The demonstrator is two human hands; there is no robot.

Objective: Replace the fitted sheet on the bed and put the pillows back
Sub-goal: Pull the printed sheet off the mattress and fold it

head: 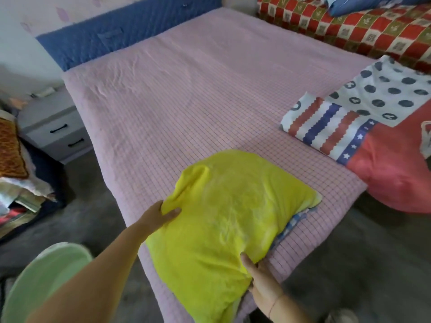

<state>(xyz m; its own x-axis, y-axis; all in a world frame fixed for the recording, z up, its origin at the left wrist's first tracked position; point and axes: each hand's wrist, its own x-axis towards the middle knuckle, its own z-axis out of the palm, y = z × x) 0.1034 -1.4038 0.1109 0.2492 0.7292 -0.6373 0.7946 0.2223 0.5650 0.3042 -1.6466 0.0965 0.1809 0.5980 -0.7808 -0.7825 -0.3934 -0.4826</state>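
A pink checked sheet [186,94] covers the bed, smooth except for a few wrinkles near the blue headboard [112,36]. A yellow pillow [228,220] lies at the near foot corner of the bed, with a blue-and-white checked cloth [295,222] peeking out under its right edge. My left hand [161,214] grips the pillow's left edge, thumb on top. My right hand [261,278] grips its near right edge, thumb on the fabric and fingers tucked underneath.
A folded quilt [363,127] with stripes, stars, dots and a red panel lies on the bed's right side. A red checked bedspread [349,26] is beyond it. A grey nightstand [53,127] and a pile of cloths [16,173] stand left. Grey floor lies around the bed.
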